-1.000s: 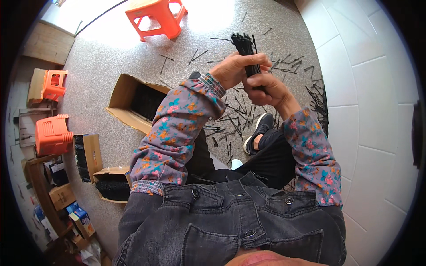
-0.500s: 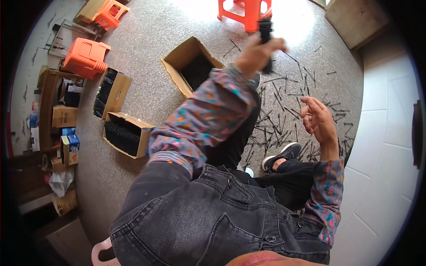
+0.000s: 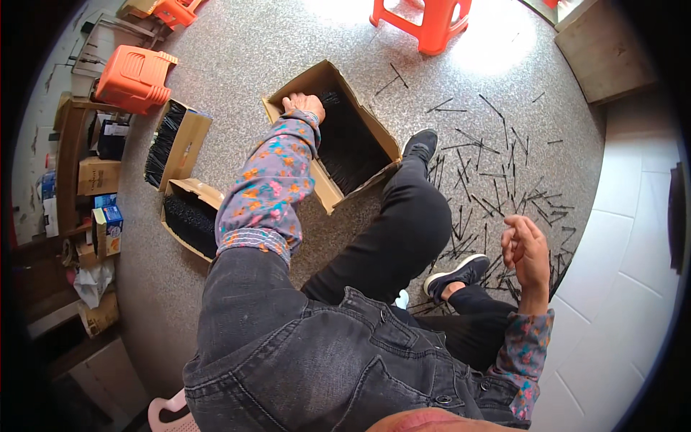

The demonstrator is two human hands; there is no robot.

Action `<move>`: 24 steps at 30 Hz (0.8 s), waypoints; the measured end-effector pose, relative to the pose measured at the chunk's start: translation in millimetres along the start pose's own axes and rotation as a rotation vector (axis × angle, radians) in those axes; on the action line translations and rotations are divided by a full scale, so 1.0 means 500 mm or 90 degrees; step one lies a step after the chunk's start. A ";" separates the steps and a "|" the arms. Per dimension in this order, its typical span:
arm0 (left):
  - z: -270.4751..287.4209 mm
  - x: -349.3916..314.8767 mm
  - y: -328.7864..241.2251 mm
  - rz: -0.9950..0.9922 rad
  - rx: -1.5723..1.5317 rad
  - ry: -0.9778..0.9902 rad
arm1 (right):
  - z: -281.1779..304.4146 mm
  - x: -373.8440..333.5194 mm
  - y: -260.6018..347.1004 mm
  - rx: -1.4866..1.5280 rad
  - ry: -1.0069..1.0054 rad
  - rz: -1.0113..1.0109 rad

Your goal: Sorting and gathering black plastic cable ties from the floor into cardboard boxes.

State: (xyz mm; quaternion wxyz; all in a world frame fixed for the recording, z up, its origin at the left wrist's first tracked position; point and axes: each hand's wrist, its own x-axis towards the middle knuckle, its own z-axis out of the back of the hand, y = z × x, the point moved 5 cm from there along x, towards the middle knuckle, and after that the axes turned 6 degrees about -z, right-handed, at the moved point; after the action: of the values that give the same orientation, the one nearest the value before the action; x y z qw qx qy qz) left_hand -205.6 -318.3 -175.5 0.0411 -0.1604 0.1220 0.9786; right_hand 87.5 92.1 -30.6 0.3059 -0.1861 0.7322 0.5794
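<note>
My left hand [image 3: 305, 106] reaches into the upper left corner of an open cardboard box [image 3: 363, 108]. Its fingers bend down and look closed; what they hold, if anything, is hidden behind the hand. Thin black sticks [image 3: 353, 147] fill the box, lying side by side. To the right, my right hand [image 3: 528, 252] hovers above the floor with its fingers loosely bent and apart, and nothing shows in it. Many loose black sticks [image 3: 497, 183] of the same kind lie scattered on the floor near it.
Left of my left arm stand two more cardboard boxes, an upper one [image 3: 188, 147] and a lower one [image 3: 201, 189], both packed with black sticks. One orange stool [image 3: 432, 32] is ahead, another [image 3: 133, 78] at far left. A white tiled wall [image 3: 619, 216] bounds the right.
My left hand has swung left and down from above the scattered sticks into the box; the black bundle it held no longer shows. My right hand is slightly lower in the picture, still loosely bent.
</note>
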 end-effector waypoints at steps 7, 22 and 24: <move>-0.104 0.085 -0.004 0.023 -0.024 0.080 | 0.017 0.025 -0.029 -0.008 -0.019 -0.063; -0.052 0.042 -0.019 -0.005 -0.057 0.134 | 0.011 0.032 -0.038 -0.062 -0.025 -0.096; -0.035 0.026 -0.022 -0.001 -0.083 0.156 | 0.010 0.030 -0.037 -0.078 -0.027 -0.091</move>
State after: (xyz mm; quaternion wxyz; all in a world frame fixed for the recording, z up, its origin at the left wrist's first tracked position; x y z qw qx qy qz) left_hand -211.4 -311.8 -198.3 0.0161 -0.2811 0.0622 0.9575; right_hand 89.0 93.3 -54.7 0.3501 -0.2437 0.6737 0.6035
